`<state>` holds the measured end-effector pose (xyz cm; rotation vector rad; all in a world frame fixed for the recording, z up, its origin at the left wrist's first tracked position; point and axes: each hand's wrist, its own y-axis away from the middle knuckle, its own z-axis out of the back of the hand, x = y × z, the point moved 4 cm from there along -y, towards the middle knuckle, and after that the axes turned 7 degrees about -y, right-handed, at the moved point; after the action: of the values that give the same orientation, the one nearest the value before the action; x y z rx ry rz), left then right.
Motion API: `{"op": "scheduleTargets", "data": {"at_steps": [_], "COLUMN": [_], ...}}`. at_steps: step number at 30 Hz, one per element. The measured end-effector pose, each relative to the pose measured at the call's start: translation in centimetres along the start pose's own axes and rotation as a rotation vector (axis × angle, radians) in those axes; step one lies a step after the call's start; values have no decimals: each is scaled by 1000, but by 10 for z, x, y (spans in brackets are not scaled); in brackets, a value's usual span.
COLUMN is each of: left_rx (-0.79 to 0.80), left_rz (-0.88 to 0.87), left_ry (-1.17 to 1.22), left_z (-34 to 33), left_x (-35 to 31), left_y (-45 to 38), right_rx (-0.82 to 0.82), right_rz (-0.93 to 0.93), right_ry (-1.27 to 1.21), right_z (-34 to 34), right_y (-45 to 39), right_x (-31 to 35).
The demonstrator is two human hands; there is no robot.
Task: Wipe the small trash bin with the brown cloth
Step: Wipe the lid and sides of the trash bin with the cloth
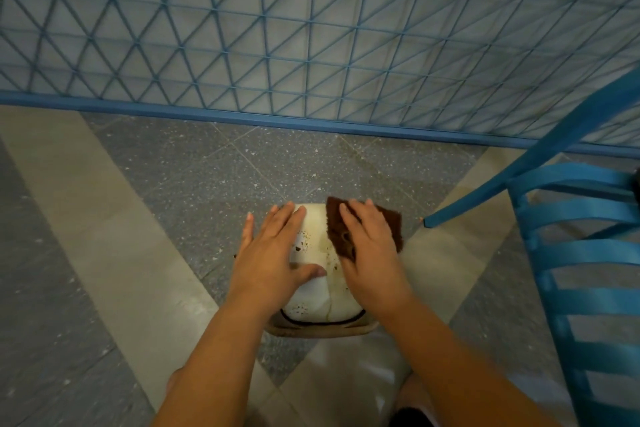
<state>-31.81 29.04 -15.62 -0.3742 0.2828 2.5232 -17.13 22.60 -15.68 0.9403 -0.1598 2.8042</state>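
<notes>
Both hands on the small white trash bin (pixel 317 291)

Left hand (pixel 273 255) lies flat, fingers spread, on the bin's left; right hand (pixel 372 253) presses the brown cloth (pixel 363 227) flat on its right, hiding the bin's far side.

Small trash bin (pixel 313 291): cream-white, brown speckled stains, a dark line curving near its base. Cloth (pixel 346 236): dark brown. Floor (pixel 194 177): grey tiles flecked with pale specks, crossed by beige bands; mesh fence (pixel 311 28): blue wire in a triangular grid; chair (pixel 585 246): bright blue slats.
</notes>
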Motion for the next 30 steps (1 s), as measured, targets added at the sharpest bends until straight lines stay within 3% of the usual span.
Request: {"op": "scheduleTargets", "data": {"at_steps": [6, 11, 15, 19, 25, 30], "left_rx": [10, 20, 31, 41, 44, 49], "left_rz": [1, 11, 19, 25, 33, 24], "left_ry": [65, 130, 142, 165, 170, 173], "left_z": [-1, -3, -3, -5, -6, -7], "left_x": [2, 0, 0, 1, 2, 2], "left_y": [-3, -5, -4, -4, -6, -7], "right_rx": [107, -28, 47, 92, -73, 44], "right_rz": [173, -55, 65, 165, -144, 19], "right_ry": [41, -25, -26, -36, -118, -55], "right_z": [8, 21, -2, 6, 15, 2], "right_y": [17, -2, -13, 8, -9, -10], "right_x": [-19, -18, 11, -8, -15, 4]}}
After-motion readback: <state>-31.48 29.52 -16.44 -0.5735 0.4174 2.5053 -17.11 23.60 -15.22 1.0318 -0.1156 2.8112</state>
